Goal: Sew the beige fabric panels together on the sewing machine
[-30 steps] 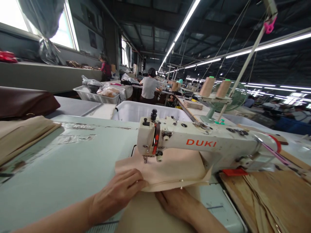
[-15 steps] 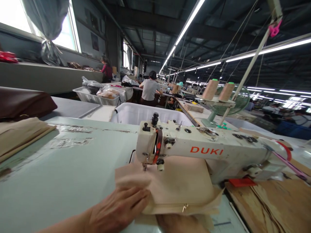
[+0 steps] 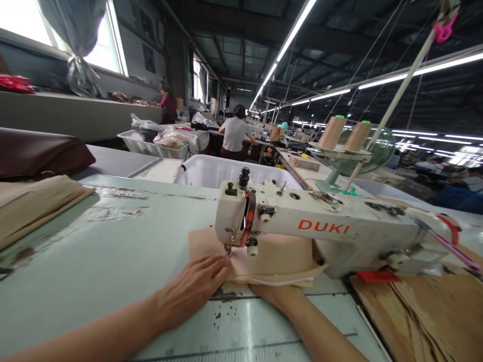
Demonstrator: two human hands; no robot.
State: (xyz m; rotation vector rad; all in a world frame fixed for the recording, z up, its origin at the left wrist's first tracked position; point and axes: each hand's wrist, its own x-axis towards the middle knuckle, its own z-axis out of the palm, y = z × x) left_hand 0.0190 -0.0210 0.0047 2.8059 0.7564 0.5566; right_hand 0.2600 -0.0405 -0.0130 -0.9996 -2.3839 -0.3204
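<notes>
Beige fabric point(image 3: 279, 255) shifted forward | pale-green tabletop point(image 3: 124, 251) scuffed | strip lights point(image 3: 297, 30) lit

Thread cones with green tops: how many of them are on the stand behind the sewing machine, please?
2. The left cone and, just beside it, the right cone both stand upright. Another, hidden behind them, cannot be fully excluded.

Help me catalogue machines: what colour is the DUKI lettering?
The DUKI lettering is orange-red, clearest in the head view.
</notes>
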